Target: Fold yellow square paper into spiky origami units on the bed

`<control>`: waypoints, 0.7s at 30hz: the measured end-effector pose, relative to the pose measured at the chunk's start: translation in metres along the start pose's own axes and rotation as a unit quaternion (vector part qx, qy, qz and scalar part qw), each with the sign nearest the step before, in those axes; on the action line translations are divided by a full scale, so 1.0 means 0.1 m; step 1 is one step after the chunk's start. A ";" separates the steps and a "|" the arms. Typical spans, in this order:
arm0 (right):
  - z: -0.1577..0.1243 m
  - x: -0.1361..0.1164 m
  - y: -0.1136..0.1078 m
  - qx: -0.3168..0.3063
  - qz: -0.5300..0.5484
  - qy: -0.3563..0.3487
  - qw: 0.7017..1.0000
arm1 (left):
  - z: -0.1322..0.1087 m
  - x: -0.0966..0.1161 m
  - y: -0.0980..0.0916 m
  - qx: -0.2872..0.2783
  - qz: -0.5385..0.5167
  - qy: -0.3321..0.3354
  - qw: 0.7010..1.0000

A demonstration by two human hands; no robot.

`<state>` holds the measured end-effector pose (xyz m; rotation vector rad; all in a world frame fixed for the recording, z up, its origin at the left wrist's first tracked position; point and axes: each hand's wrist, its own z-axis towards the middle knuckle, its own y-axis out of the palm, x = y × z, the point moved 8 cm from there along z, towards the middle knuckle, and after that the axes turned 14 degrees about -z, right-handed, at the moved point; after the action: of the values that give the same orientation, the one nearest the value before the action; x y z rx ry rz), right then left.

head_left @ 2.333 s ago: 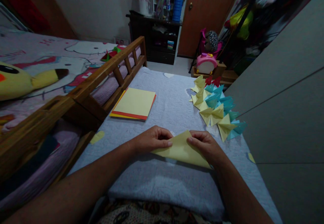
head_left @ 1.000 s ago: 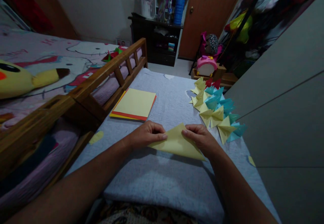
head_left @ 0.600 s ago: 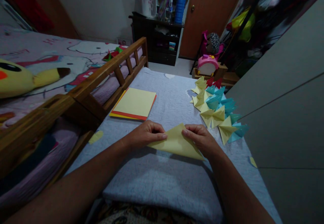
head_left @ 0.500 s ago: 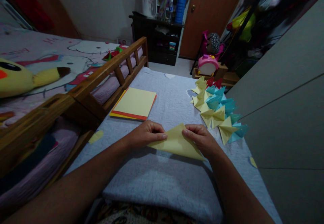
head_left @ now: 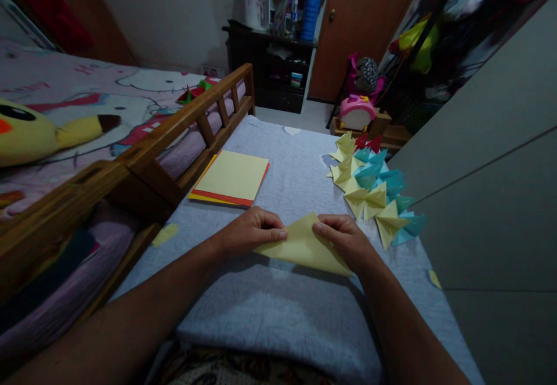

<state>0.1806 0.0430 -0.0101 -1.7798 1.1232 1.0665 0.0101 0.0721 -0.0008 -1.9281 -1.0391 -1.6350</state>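
Observation:
A yellow sheet of paper [head_left: 302, 247], folded into a triangle, lies on the pale blue mattress [head_left: 282, 303] in front of me. My left hand [head_left: 250, 231] pinches its left edge with curled fingers. My right hand [head_left: 343, 237] pinches the right side near the top corner, fingers also curled. Both hands rest on the mattress, with the paper's peak between them.
A stack of square sheets [head_left: 231, 178], yellow on top with red beneath, lies ahead to the left. Several folded yellow, teal and red paper shapes [head_left: 369, 190] line the right edge beside a grey cabinet [head_left: 491, 187]. A wooden bed rail [head_left: 174, 135] borders the left. A yellow plush toy [head_left: 39, 132] lies on the bed.
Since 2.3 s ago the hands and paper sit slightly further from me in view. Over the last second nothing has visibly moved.

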 end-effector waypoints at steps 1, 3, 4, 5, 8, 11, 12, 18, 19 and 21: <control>0.00 0.00 0.00 -0.002 0.002 0.001 1.000 | 0.00 0.00 0.00 0.000 0.000 0.001 1.000; 0.00 0.00 0.01 -0.004 0.006 -0.001 1.000 | 0.00 0.00 0.00 0.001 -0.003 -0.001 1.000; 0.00 0.00 0.01 -0.005 0.008 -0.002 1.000 | 0.00 0.00 0.00 0.002 -0.005 -0.002 1.000; 0.00 0.00 0.01 -0.005 0.008 -0.004 1.000 | -0.01 0.01 0.00 0.002 -0.007 -0.002 1.000; -0.01 -0.01 0.01 -0.004 0.007 -0.003 1.000 | -0.01 0.01 0.01 0.000 -0.014 -0.004 1.000; -0.01 -0.01 0.01 -0.006 0.010 0.001 1.000 | -0.01 0.02 0.02 0.000 -0.010 -0.002 1.000; -0.01 0.00 0.01 -0.006 0.010 0.002 1.000 | -0.01 0.02 0.02 0.000 -0.008 -0.001 1.000; 0.00 -0.03 -0.02 0.006 -0.042 -0.012 0.999 | 0.00 -0.01 0.01 -0.004 0.018 -0.004 1.000; 0.01 -0.05 -0.04 0.016 -0.070 -0.022 0.997 | 0.00 -0.02 0.00 -0.001 0.030 -0.003 1.000; 0.03 -0.10 -0.08 0.047 -0.138 -0.049 0.988 | 0.01 -0.05 -0.03 0.004 0.052 -0.005 0.999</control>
<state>0.1843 0.0511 -0.0005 -1.7289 0.8249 0.9071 0.0090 0.0735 -0.0058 -1.9534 -0.9300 -1.5633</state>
